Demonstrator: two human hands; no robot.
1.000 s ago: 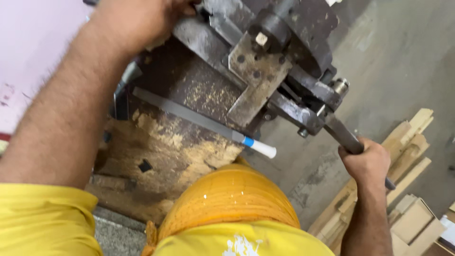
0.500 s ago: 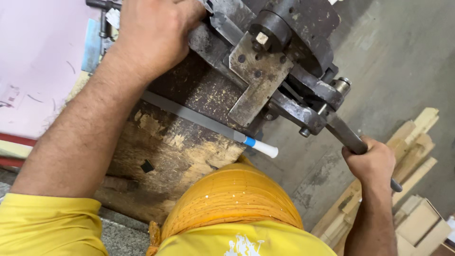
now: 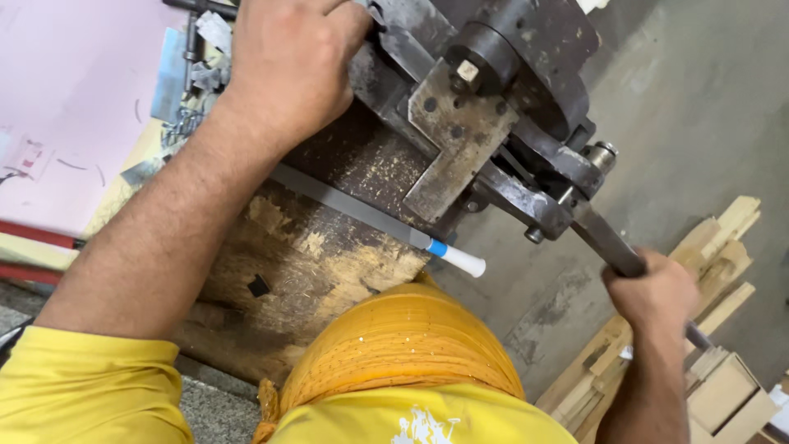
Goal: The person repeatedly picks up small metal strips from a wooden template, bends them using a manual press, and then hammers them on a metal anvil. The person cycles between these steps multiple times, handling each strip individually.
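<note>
On my left a pink sheet (image 3: 74, 107) lies flat, with small metal scraps (image 3: 193, 74) along its edge. My left hand (image 3: 288, 66) is curled down on the top of the dark iron press (image 3: 493, 90), knuckles up; what the fingers close on is hidden beneath them. The press is heavy, greasy and bolted together, sitting on a worn wooden block (image 3: 296, 247) dusted with sawdust. A flat grey file (image 3: 353, 210) with a blue-and-white handle lies across that block, just below the press. To the right, my right hand (image 3: 649, 296) is clenched tight around the press's long steel lever (image 3: 604, 242). Beyond it, wooden offcuts (image 3: 723, 247) are stacked on the concrete floor (image 3: 699, 107).
</note>
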